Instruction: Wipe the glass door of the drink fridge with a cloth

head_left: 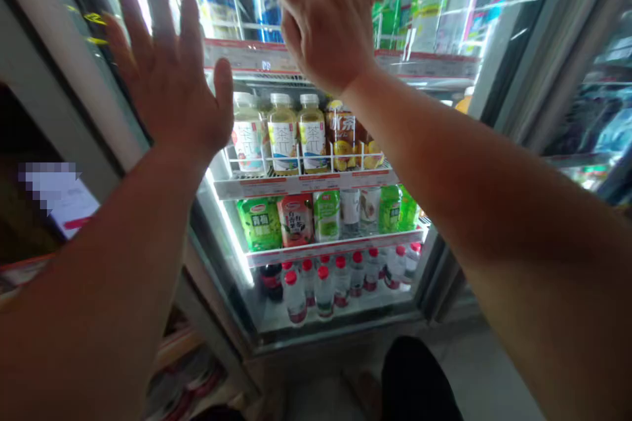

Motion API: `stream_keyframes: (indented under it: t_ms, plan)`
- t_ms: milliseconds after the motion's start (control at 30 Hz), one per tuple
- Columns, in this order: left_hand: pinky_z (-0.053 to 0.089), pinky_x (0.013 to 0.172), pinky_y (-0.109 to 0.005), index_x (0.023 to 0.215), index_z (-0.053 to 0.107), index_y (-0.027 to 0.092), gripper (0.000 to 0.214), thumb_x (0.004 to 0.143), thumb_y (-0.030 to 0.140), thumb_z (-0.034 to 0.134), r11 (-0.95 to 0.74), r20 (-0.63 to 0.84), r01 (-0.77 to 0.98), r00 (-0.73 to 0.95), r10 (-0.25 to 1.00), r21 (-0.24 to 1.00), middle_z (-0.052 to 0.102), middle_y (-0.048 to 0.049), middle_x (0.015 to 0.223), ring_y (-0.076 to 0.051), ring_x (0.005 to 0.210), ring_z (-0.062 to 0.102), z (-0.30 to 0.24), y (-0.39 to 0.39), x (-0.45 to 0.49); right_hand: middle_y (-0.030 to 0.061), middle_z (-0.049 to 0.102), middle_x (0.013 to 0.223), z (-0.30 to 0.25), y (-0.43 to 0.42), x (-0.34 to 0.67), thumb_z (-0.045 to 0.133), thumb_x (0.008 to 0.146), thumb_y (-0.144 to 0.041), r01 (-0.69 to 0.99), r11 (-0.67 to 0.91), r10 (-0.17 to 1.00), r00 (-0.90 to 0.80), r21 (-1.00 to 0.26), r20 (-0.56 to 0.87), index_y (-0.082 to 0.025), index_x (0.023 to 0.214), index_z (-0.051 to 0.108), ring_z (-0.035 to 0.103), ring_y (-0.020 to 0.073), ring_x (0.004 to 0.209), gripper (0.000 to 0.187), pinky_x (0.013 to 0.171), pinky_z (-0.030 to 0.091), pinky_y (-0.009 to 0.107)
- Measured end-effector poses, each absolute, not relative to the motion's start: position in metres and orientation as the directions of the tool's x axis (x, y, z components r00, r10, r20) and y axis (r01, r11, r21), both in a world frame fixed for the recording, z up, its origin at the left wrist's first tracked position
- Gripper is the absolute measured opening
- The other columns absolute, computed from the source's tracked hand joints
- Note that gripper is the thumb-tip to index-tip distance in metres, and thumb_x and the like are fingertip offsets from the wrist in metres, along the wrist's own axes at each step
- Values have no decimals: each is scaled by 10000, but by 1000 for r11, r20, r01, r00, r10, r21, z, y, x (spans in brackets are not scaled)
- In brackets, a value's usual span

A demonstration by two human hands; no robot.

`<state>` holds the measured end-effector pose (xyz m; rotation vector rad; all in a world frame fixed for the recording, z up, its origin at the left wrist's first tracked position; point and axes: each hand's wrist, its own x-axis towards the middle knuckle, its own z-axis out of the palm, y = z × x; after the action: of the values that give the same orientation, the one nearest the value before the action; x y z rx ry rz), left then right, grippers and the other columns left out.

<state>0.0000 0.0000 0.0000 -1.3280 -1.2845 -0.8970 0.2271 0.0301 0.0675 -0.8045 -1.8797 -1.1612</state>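
Note:
My left hand (pixel 172 79) is raised with its fingers spread, palm toward the glass front of a lit drinks fridge; whether it touches the glass I cannot tell. Up and to the right, my right hand (pixel 328 20) lies flat with its fingers stretched out, before the upper shelf (pixel 439 66). Its fingertips reach the top edge of the view. A small brownish bit beside that hand is too blurred to name. Below the hands stand tea bottles with white caps (pixel 311 138) and a brown tea bottle with lemons on its label (pixel 344 138).
Green drink bottles (pixel 259 220) and a reddish one (pixel 295 220) fill a lower shelf. Several red-capped water bottles (pixel 323 293) stand at the bottom. Metal door frames (pixel 533 46) flank the fridge. A knee in dark cloth (pixel 417 378) is near the floor.

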Motion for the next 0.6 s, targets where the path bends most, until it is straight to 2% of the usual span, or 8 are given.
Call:
stream_keyframes:
  t_ms: [67, 133, 200, 300, 367, 433, 533, 600]
  plan:
    - [-29, 1254, -418, 1643, 22, 324, 777, 971, 713, -11, 107, 973, 974, 187, 137, -202, -317, 302, 1504, -322, 1561, 36, -4, -1, 4, -86, 381, 1615, 65, 33, 231, 410, 991, -209, 928, 373, 132, -63, 10, 989, -290, 1550, 408, 279, 219, 1527, 565, 1286, 177, 436]
    - [-2, 1257, -421, 1643, 49, 311, 792, 964, 705, -58, 112, 973, 969, 209, 93, -219, -288, 296, 1528, -318, 1559, 67, -7, -1, 7, -36, 463, 1569, 61, 35, 235, 418, 984, -192, 906, 383, 113, 149, -182, 982, -226, 1507, 485, 333, 247, 1501, 529, 1268, 215, 427]
    - [9, 1256, -423, 1644, 81, 287, 831, 950, 708, -99, 124, 974, 967, 216, 71, -224, -263, 283, 1548, -320, 1557, 83, -8, 0, 8, -14, 492, 1549, 55, 34, 238, 405, 988, -210, 897, 423, 45, 123, -130, 991, -194, 1490, 506, 361, 245, 1487, 513, 1269, 218, 427]
    - [6, 1256, -418, 1645, 92, 266, 860, 942, 713, -121, 137, 974, 965, 213, 79, -222, -255, 264, 1563, -313, 1559, 74, -8, 1, 8, -65, 422, 1592, 44, 33, 242, 380, 954, -235, 793, 464, -84, -403, 394, 911, -239, 1526, 443, 351, 221, 1502, 576, 1272, 242, 479]
    - [8, 1256, -414, 1645, 76, 286, 830, 953, 709, -99, 132, 974, 966, 210, 84, -220, -254, 266, 1562, -294, 1563, 62, -7, 2, 7, -132, 396, 1596, 39, 36, 243, 359, 923, -221, 679, 461, -133, -584, 571, 801, -333, 1513, 441, 349, 175, 1504, 607, 1274, 259, 440]
    - [3, 1257, -404, 1644, 54, 318, 795, 963, 707, -75, 122, 974, 968, 210, 86, -219, -249, 276, 1560, -272, 1566, 47, -7, 2, 5, -140, 431, 1572, 36, 42, 242, 351, 892, -184, 750, 459, -137, -470, 476, 872, -363, 1482, 482, 381, 170, 1485, 630, 1263, 282, 420]
    - [-4, 1257, -400, 1644, 57, 319, 802, 959, 715, -77, 123, 974, 968, 209, 86, -219, -258, 281, 1552, -274, 1566, 43, -8, 2, 5, -9, 489, 1548, 37, 53, 240, 318, 867, -102, 893, 448, -102, 11, 36, 995, -162, 1494, 501, 416, 239, 1463, 656, 1251, 285, 480]
    - [8, 1259, -409, 1645, 87, 292, 841, 948, 723, -97, 125, 973, 966, 217, 81, -226, -249, 275, 1558, -293, 1563, 65, -8, 1, 5, 37, 507, 1532, 37, 53, 240, 295, 891, -100, 887, 450, -76, 149, -99, 986, -95, 1484, 504, 420, 252, 1459, 629, 1250, 283, 483]
